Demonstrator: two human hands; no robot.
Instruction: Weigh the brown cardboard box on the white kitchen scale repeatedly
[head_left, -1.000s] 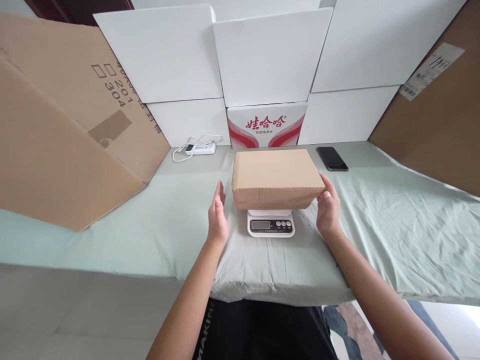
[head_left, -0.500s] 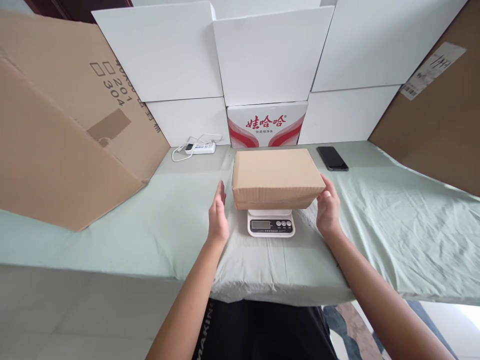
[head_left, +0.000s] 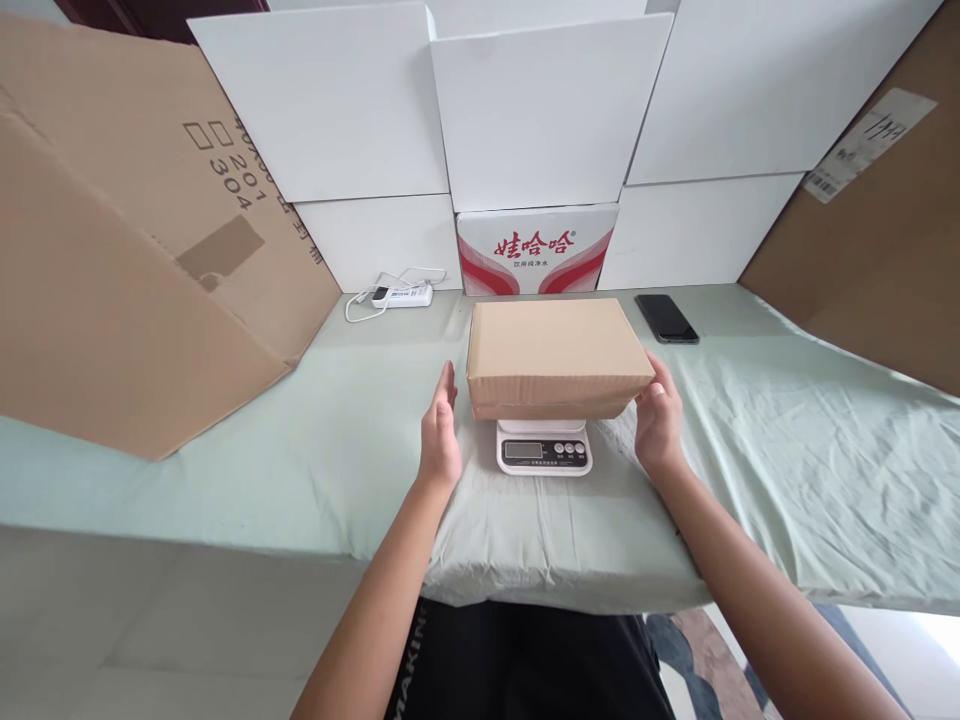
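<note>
A closed brown cardboard box [head_left: 559,340] rests on a white kitchen scale [head_left: 544,466], hiding most of its platform. The scale's display and buttons show below the box's front edge, with no reading that I can make out. My left hand [head_left: 441,432] is held upright beside the box's left side, fingers straight and a small gap between. At the box's right front corner is my right hand [head_left: 658,415], thumb up and fingers stretched along the side. Its fingertips seem to touch the box, though they are partly hidden.
Behind the box stand white panels [head_left: 551,120] and a white carton with red print [head_left: 536,250]. A black phone [head_left: 667,318] lies at the back right, a white power strip with cable [head_left: 403,296] at the back left. Large cardboard sheets [head_left: 112,250] flank the green cloth [head_left: 300,480].
The whole view has shifted very slightly. Both hands, the box and the scale keep nearly the same places relative to each other.
</note>
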